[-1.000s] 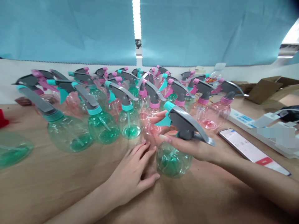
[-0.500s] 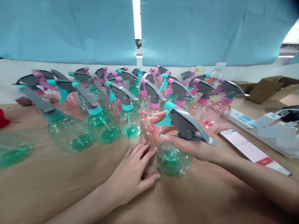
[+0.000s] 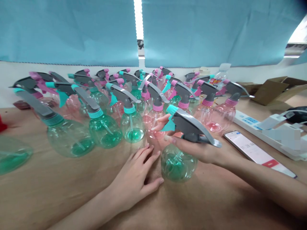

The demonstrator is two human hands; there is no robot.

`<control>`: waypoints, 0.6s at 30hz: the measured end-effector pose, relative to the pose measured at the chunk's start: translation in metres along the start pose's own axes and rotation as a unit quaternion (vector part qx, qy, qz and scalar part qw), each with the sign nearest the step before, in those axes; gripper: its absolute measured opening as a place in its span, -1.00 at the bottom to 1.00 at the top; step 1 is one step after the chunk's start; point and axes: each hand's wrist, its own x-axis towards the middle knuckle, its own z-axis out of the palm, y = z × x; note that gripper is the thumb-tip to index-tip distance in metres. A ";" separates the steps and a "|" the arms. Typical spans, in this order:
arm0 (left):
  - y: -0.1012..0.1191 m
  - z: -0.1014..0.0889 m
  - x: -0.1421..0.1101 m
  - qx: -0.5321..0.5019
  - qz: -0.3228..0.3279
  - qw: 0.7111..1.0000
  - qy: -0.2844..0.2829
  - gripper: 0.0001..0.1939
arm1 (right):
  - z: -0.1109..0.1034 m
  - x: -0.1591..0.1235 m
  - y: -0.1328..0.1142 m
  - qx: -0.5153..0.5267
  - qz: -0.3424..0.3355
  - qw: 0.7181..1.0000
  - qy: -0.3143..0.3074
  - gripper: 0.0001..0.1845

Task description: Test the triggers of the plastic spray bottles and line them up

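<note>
My right hand (image 3: 201, 149) is wrapped round the neck of a green spray bottle (image 3: 178, 166), thumb on the near side and fingertips by its turquoise trigger (image 3: 169, 124). This bottle stands upright on the table, with a grey and turquoise spray head. Just left of it, my left hand (image 3: 135, 174) lies flat on the wood, fingers spread and holding nothing. Close behind the left hand stands another green spray bottle (image 3: 132, 127) with a turquoise collar. A pink spray bottle (image 3: 157, 116) is partly hidden behind my right fingers.
Several more green and pink spray bottles crowd the back of the wooden table (image 3: 79, 185). At right lie a phone (image 3: 256, 151) and a white power strip (image 3: 251, 123) with plugs. A cardboard box (image 3: 271, 91) sits at back right, and a red object (image 3: 3, 124) at far left.
The whole view has shifted slightly. My right fingers have curled a little lower by the trigger; the left hand and the bottles stay in place.
</note>
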 end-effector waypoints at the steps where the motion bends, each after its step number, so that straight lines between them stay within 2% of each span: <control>1: 0.000 0.000 0.000 0.002 -0.001 1.000 0.000 -0.37 | -0.001 0.001 0.001 0.001 -0.004 1.000 -0.003 -0.77; 6: -0.001 0.001 0.000 0.004 -0.004 1.000 0.001 -0.36 | -0.006 -0.001 0.006 -0.023 -0.001 0.998 0.052 -0.77; 13: -0.003 0.005 -0.003 0.007 0.004 1.000 0.019 -0.37 | -0.007 -0.007 0.005 -0.040 0.005 0.999 0.031 -0.75; 18: -0.005 0.007 -0.002 0.008 0.008 1.000 0.026 -0.36 | -0.005 -0.007 0.004 -0.051 -0.019 0.997 0.046 -0.66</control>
